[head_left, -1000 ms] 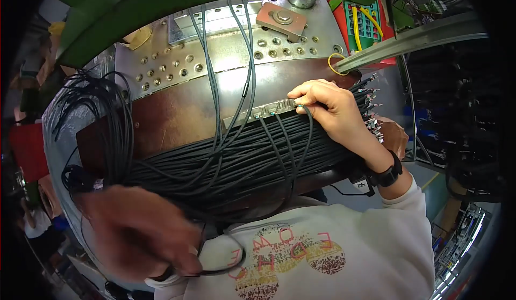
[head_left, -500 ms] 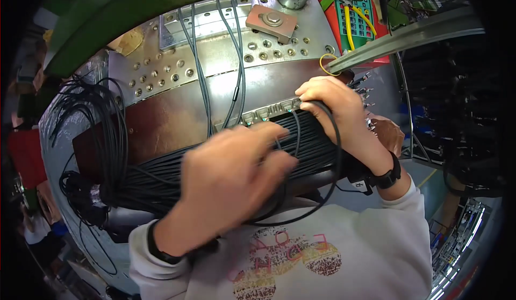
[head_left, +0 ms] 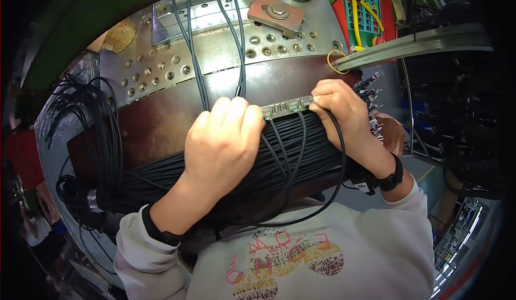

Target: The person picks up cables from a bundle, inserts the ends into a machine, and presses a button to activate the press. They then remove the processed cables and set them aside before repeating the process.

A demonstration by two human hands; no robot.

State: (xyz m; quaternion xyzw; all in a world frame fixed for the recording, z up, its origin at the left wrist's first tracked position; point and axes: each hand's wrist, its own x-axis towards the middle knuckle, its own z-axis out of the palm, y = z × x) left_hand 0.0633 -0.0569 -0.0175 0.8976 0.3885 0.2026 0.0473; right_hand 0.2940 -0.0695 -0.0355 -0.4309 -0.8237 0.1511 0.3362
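A narrow metal strip (head_left: 280,108) with slots lies along the far side of the bundled black cables (head_left: 317,155). Several cable ends sit in its slots, with bits of coloured wire at the tips. My left hand (head_left: 223,139) is closed over the strip's left end, fingers curled and tips hidden. At the opposite end my right hand (head_left: 342,112) pinches the strip between thumb and fingers. From under that thumb a single black cable (head_left: 343,163) loops down toward my sweatshirt; its end is hidden by the fingers.
Behind the strip is a metal press bed (head_left: 161,98) with a perforated plate (head_left: 263,58) and a copper-coloured clamp block (head_left: 275,15). Two pairs of cables (head_left: 196,63) hang across it. Loose cables (head_left: 102,123) pile at left. A metal rail (head_left: 419,45) juts in at right, near a button panel (head_left: 371,23).
My left hand, blurred and with fingers apart before, has moved up and closed over the strip's left end. The right hand keeps its pinch. The view has shifted slightly.
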